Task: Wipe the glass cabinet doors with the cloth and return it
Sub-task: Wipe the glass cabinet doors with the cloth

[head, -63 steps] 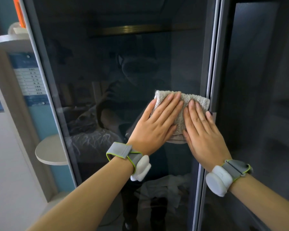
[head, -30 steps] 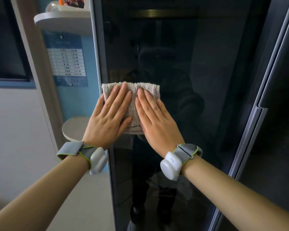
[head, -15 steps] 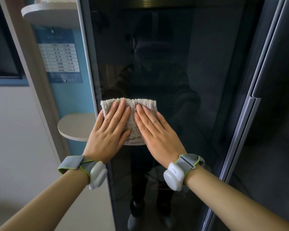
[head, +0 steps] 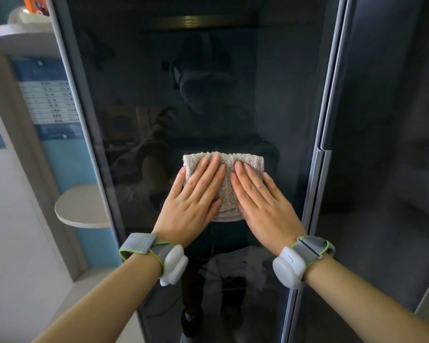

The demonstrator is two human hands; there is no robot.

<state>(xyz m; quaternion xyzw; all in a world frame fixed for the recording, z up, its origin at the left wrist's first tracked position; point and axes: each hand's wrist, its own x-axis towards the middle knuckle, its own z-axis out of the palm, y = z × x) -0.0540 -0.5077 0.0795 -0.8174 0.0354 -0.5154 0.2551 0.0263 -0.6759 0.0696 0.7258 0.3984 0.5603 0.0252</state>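
A folded beige terry cloth (head: 227, 184) lies flat against the dark glass of the left cabinet door (head: 208, 95), near its middle. My left hand (head: 193, 201) presses the cloth's left half with flat, extended fingers. My right hand (head: 263, 204) presses its right half the same way. The hands cover the cloth's lower part. A second dark glass door (head: 386, 144) stands to the right, beyond the grey metal frame (head: 317, 169).
Left of the cabinet are rounded white corner shelves (head: 82, 206), a blue panel with a printed list (head: 50, 102) and a pale wall. An upper shelf (head: 18, 35) holds a white item and an orange box. The glass reflects a person.
Both hands slid the cloth rightward from the door's left edge to its middle. Before that it travelled from the right frame to the left edge and moved down.
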